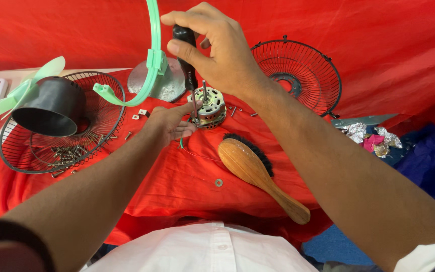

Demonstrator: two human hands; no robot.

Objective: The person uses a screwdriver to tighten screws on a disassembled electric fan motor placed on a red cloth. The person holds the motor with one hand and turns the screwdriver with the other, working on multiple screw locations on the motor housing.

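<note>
**Screwdriver upright on fan motor, both hands engaged**

We find the right hand point(222, 55) closed around the black handle of a screwdriver point(187, 60), which stands nearly upright with its tip down at the rim of a small fan motor point(208, 107). The motor sits on the red cloth point(177, 186) covering the tabletop, its shaft pointing up. We note the left hand point(169, 123) resting just beside the motor, fingers point(187, 108) loosely curled, forefinger extended and touching the screwdriver shaft near the motor; it grips nothing. Near the motor lies a wooden brush point(252, 168). To the left, a wire fan guard point(56, 146) holds loose screws and a black cone-shaped housing point(51, 106); a second guard point(298, 75) stands behind.
</note>
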